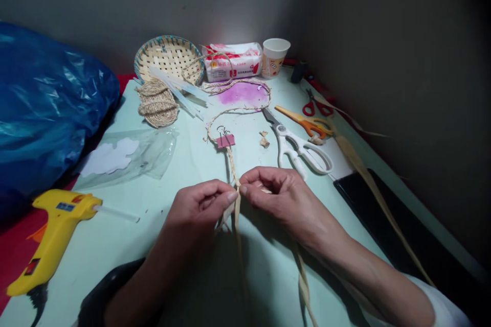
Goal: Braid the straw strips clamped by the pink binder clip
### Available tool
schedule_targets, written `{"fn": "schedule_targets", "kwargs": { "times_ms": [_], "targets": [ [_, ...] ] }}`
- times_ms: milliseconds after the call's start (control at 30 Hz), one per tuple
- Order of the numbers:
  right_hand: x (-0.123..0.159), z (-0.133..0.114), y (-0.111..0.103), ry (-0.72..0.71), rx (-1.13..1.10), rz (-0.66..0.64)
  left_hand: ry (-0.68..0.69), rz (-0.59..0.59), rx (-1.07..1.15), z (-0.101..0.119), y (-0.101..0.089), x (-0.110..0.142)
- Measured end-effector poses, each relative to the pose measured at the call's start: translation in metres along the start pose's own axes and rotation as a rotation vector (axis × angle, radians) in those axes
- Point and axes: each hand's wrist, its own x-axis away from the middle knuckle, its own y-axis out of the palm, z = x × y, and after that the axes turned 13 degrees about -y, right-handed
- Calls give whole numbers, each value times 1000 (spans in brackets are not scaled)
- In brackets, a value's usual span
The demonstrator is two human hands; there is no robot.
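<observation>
A thin braided cord of straw-coloured fibre (232, 162) runs down from a pink binder clip (225, 141) to my fingertips. My left hand (205, 204) pinches the lower end of the braid between thumb and forefinger. From the other side my right hand (278, 191) pinches the same spot, its fingertips almost touching the left ones. Loose flat strands hang below the pinch, and a longer twisted strand (303, 283) trails beneath my right wrist. Above the clip the finished cord (240, 109) curves back across the table.
White-handled scissors (293, 145), orange scissors (307, 121) and red scissors (316, 107) lie to the right, near a black-handled blade (368, 204). A yellow glue gun (57, 235) lies left, below a blue bag (46, 112). Behind stand a woven basket (169, 56), tissue pack (232, 61) and paper cup (274, 59).
</observation>
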Motion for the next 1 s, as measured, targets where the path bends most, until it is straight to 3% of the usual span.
{"fn": "schedule_targets", "kwargs": {
  "times_ms": [133,300,600,800,1000],
  "targets": [
    [2,1,-2,14,-18,-26,-135,-144,165,2,-6,0],
    [1,1,-6,-2,-20,-70,-144,-244,187,0,-13,-6],
    [-1,3,-9,-36,-28,-94,-100,-133,-11,7,-18,-3],
    [-1,4,-11,-42,-75,-99,54,-36,-194,2,-18,-9],
    [-1,7,-10,-68,-99,-90,59,-33,-144,-1,-17,-10]
  ]
}}
